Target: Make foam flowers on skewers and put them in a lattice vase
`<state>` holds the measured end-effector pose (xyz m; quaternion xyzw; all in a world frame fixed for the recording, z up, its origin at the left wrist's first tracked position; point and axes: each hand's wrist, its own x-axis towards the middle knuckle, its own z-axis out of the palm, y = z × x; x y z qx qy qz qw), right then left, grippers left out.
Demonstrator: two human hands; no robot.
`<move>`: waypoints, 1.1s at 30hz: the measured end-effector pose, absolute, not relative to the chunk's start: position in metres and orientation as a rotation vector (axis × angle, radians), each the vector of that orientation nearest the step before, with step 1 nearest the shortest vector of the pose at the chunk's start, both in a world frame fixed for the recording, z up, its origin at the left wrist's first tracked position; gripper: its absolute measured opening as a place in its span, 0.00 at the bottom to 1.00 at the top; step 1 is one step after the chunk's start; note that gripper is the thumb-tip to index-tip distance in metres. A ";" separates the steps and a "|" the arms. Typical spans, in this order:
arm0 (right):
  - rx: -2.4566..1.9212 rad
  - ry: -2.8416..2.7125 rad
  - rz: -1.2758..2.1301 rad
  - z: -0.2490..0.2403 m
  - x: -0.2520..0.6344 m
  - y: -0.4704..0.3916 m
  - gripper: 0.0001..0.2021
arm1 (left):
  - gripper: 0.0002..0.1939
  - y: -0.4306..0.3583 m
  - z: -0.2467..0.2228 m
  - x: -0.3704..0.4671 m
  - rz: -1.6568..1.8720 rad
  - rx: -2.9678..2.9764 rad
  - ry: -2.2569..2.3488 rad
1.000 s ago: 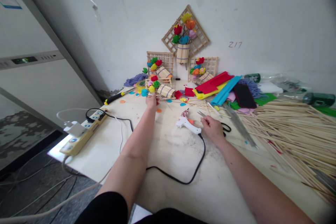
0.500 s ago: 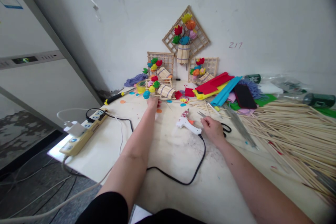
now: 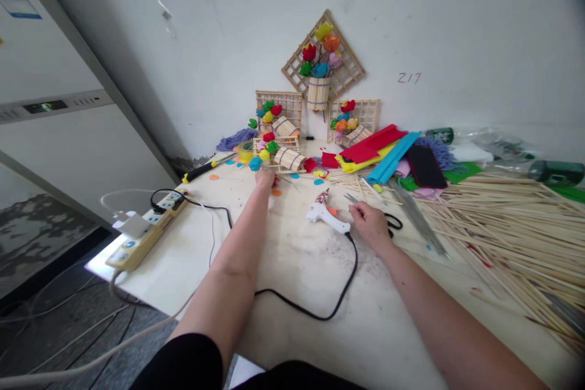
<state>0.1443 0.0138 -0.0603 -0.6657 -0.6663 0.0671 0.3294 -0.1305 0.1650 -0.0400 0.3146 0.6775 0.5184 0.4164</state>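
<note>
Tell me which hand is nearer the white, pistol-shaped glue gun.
Right. The right hand is close to the glue gun, just to its right; the left hand is farther off, to its left and slightly beyond.

Round blue flower [image 3: 255,164] just beyond left hand [image 3: 265,179], black-handled metal scissors [image 3: 351,198] in right hand [image 3: 369,223], white plastic glue gun [image 3: 326,217] between both hands.

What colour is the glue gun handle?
White. The glue gun handle, beside the right hand, shows best in the head view.
</note>
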 end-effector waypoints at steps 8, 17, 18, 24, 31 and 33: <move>-1.737 -1.731 0.166 -0.060 0.144 0.013 0.17 | 0.07 0.165 -0.029 -0.149 1.205 0.914 1.835; -1.727 -1.740 0.173 -0.061 0.145 0.014 0.17 | 0.09 0.169 -0.008 -0.198 1.044 1.200 2.072; -1.728 -1.741 0.171 -0.061 0.145 0.014 0.17 | 0.10 0.169 -0.007 -0.202 0.968 1.226 2.101; -1.732 -1.739 0.158 -0.063 0.146 0.015 0.17 | 0.12 0.167 0.005 -0.210 0.835 1.220 2.099; -1.706 -1.729 0.149 -0.063 0.145 0.014 0.17 | 0.12 0.167 0.009 -0.217 0.803 1.203 2.078; -1.704 -1.729 0.152 -0.063 0.146 0.014 0.17 | 0.12 0.168 0.008 -0.220 0.805 1.201 2.086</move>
